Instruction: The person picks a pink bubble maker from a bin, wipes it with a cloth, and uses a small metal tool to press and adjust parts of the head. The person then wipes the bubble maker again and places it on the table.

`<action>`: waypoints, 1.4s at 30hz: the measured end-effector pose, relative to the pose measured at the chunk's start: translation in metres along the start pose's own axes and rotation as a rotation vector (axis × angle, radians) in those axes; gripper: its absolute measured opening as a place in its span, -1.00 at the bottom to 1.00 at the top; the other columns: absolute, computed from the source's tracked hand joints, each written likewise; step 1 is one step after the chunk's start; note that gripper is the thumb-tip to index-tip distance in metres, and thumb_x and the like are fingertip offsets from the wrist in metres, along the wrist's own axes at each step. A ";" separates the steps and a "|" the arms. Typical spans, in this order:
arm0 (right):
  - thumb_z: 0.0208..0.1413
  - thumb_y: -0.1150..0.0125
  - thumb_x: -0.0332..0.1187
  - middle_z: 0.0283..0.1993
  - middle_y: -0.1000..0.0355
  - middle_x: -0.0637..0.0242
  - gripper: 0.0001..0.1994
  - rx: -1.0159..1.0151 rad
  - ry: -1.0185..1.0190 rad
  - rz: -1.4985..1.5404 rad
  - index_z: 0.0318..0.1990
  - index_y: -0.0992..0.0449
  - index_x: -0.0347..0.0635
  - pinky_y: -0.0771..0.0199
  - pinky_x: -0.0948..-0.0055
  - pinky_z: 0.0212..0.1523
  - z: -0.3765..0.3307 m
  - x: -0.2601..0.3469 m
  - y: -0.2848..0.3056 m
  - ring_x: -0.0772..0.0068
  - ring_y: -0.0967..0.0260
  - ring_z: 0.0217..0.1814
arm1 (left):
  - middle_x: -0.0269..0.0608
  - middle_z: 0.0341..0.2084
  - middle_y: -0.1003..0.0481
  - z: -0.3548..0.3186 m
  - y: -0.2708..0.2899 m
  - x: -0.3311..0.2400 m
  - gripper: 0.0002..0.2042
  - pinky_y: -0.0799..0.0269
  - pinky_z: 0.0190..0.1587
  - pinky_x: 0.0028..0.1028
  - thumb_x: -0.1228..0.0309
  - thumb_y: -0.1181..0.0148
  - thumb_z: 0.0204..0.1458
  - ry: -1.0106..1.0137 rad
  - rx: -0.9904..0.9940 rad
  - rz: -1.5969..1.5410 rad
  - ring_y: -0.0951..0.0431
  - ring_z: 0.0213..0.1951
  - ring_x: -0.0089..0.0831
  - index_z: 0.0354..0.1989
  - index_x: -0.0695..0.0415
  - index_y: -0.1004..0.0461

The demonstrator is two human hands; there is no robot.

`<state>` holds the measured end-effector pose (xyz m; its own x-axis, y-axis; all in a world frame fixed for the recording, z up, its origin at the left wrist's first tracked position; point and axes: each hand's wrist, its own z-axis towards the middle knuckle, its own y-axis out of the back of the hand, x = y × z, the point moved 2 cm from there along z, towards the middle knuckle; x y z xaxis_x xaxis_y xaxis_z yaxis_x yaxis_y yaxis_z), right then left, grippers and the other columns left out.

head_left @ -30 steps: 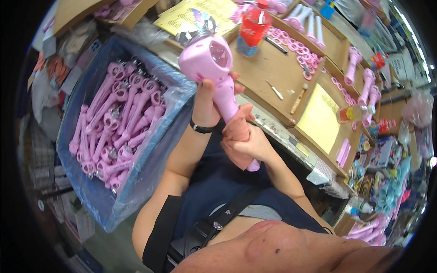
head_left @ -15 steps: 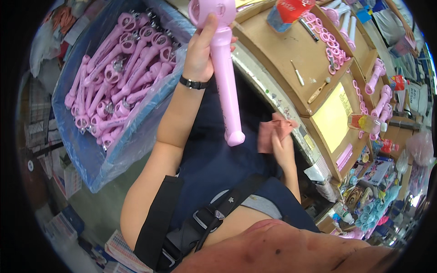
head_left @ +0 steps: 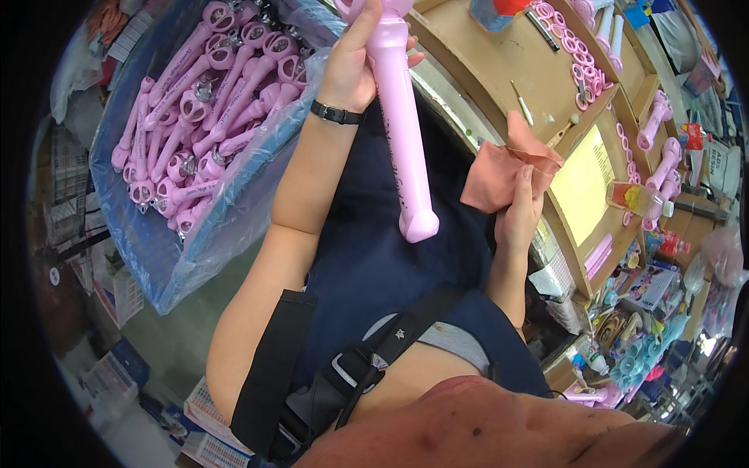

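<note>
My left hand [head_left: 355,69] is wrapped round the upper end of a pink plastic wand [head_left: 402,132], just below its round head, which runs out at the top of the view. Its long handle, with dark lettering along one side, hangs down in front of my dark apron, the rounded end lowest. In my right hand [head_left: 521,214] is a crumpled salmon-coloured cloth [head_left: 511,173], pinched under the thumb and held beside the bench edge. Wand and cloth are apart. Part of the left fingers is hidden behind the wand.
At left stands a blue bin [head_left: 133,249] lined with clear plastic, heaped with similar pink wands [head_left: 211,101]. On the right, a cardboard tray [head_left: 468,58] holds pink rings [head_left: 573,47], a pen and a small brush. Beside it lie a yellow sheet [head_left: 581,187] and a bottle [head_left: 640,200].
My right hand has risen and moved right with the cloth, which is now more spread out. The wand in my left hand has shifted slightly right and up.
</note>
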<state>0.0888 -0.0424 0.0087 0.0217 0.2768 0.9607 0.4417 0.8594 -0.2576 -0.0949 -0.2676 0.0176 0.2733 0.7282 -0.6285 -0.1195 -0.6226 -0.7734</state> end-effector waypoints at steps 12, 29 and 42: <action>0.22 0.06 -0.14 0.36 -0.07 0.13 -0.54 -0.042 0.926 -0.510 0.22 -0.25 -0.12 0.13 0.13 0.39 0.035 0.019 -0.075 0.13 0.07 0.42 | -0.15 -0.26 -0.45 -0.035 -0.039 0.043 -0.51 -0.53 -0.47 -0.47 0.20 -0.14 0.15 0.356 0.309 0.270 -0.53 -0.48 -0.45 0.15 0.12 -0.12; 0.29 0.26 0.13 0.02 -0.36 0.24 -0.44 0.002 0.333 0.464 0.16 -0.20 -0.16 -0.46 0.48 -0.11 0.051 -0.025 -0.064 0.37 -0.39 -0.04 | -0.10 -0.45 -0.44 -0.065 -0.054 0.067 -0.34 -0.44 -0.62 -0.48 -0.01 -0.08 0.12 0.393 0.520 0.115 -0.47 -0.65 -0.41 0.22 0.16 -0.03; 0.38 0.28 -0.16 0.23 -0.16 0.18 -0.55 -0.046 0.453 0.011 0.26 -0.07 -0.30 -0.15 0.38 0.23 0.033 0.021 -0.074 0.38 -0.15 0.23 | 0.19 0.08 -0.32 -0.076 -0.071 0.050 -0.06 -0.39 0.04 -0.30 0.24 -0.45 -0.15 -0.424 0.331 1.073 -0.45 0.07 -0.11 0.30 0.33 0.09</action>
<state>0.0264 -0.0859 0.0450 0.4125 0.0614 0.9089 0.4782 0.8346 -0.2735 -0.0006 -0.2086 0.0476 -0.4448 -0.0417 -0.8947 -0.3506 -0.9111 0.2168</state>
